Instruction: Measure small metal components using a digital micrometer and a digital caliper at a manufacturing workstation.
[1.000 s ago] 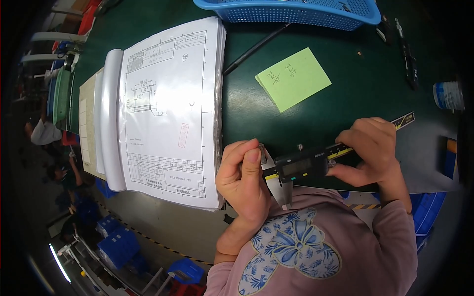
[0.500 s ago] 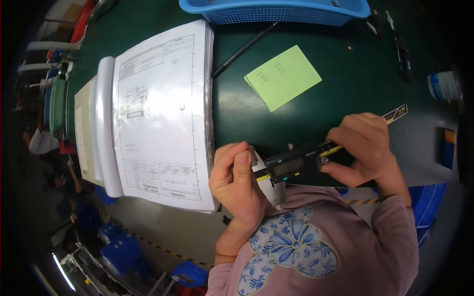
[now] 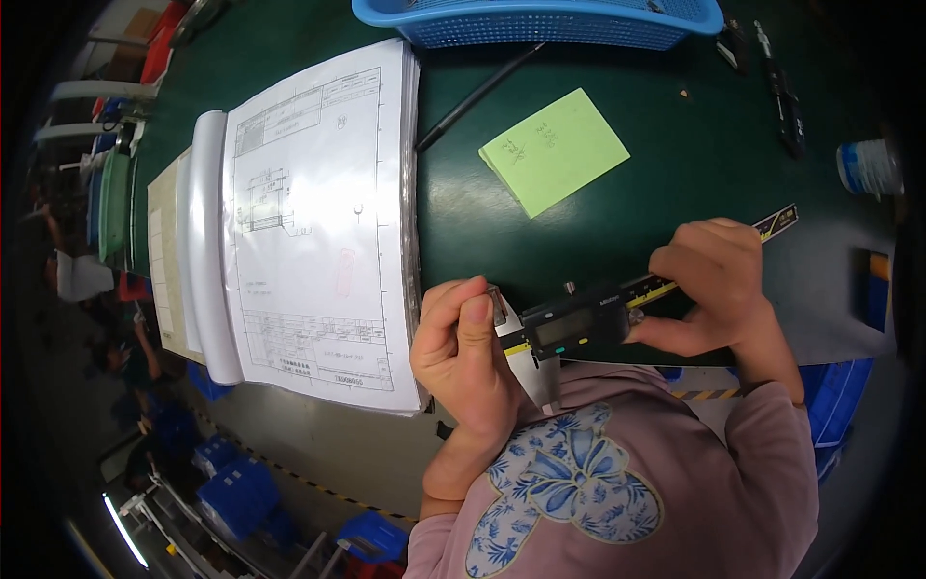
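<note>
Right grip (image 3: pixel 709 289) wraps the caliper (image 3: pixel 606 314) right of its display (image 3: pixel 561 333).

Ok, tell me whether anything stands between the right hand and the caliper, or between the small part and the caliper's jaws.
Nothing visible does. The right hand already grips the caliper. The small part, pinched in the left hand, sits right by the jaws; whether it touches them, I can't tell.
</note>
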Available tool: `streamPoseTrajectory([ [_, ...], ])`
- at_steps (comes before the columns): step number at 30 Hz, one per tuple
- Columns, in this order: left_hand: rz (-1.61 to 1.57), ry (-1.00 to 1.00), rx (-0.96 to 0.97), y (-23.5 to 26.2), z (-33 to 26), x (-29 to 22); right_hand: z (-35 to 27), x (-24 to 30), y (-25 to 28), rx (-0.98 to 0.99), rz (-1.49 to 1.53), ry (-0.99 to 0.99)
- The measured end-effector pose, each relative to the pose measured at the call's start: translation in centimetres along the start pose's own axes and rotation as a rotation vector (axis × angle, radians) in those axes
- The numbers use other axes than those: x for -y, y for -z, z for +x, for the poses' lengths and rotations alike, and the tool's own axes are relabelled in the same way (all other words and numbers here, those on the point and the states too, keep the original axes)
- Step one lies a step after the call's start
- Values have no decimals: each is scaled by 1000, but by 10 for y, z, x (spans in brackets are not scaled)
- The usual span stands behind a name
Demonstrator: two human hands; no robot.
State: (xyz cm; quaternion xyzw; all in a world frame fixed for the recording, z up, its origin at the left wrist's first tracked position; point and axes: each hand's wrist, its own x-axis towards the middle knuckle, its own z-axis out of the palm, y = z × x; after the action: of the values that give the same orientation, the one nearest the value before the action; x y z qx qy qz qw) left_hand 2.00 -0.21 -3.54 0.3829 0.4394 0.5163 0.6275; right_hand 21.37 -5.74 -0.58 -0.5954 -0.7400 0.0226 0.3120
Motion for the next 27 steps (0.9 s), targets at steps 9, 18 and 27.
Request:
streamPoseTrajectory([
  [9, 10, -15, 7, -2, -1, -1, 0, 0, -1, -23, -9, 2],
  [18, 34, -27, 15, -3, -1, -2, -1, 1, -1, -8, 35, 1],
  [27, 17, -45, 8, -2, -1, -1, -2, 2, 1, 36, 47, -8],
])
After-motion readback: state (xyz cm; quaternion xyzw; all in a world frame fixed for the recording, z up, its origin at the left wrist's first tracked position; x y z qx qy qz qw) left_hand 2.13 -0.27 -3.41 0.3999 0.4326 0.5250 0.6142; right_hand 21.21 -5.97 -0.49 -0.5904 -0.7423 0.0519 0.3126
